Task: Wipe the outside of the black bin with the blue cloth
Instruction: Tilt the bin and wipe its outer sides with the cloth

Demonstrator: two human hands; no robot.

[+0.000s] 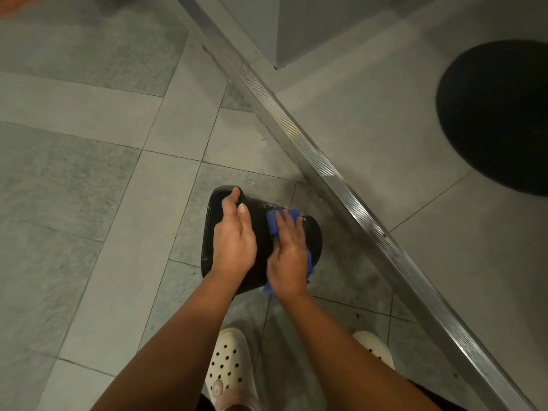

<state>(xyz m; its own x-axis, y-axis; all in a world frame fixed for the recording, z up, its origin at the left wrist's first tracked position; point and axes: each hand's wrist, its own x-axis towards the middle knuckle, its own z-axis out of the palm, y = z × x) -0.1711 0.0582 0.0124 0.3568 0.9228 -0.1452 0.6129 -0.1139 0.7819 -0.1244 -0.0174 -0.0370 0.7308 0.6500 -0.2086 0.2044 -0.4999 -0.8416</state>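
Down in the lower middle of the head view, the black bin (261, 223) lies tipped on its side on the grey tiled floor (89, 179), its open mouth turned toward the left of the frame. The left hand (234, 241) grips the bin at that mouth end: its fingers curl over the rim and the thumb lies along the outer wall. Just to the right, the right hand (289, 256) rests flat on the blue cloth (274, 222), its fingers nearly straight, pressing the cloth against the bin's outer wall. Blue folds show beyond the fingertips, along the hand's right edge and below the wrist.

A ribbed metal strip (326, 176) runs diagonally from the top centre to the lower right, passing near the bin. A black round shape (498, 114) sits at the right edge. Two white perforated clogs (229, 369) show at the bottom.
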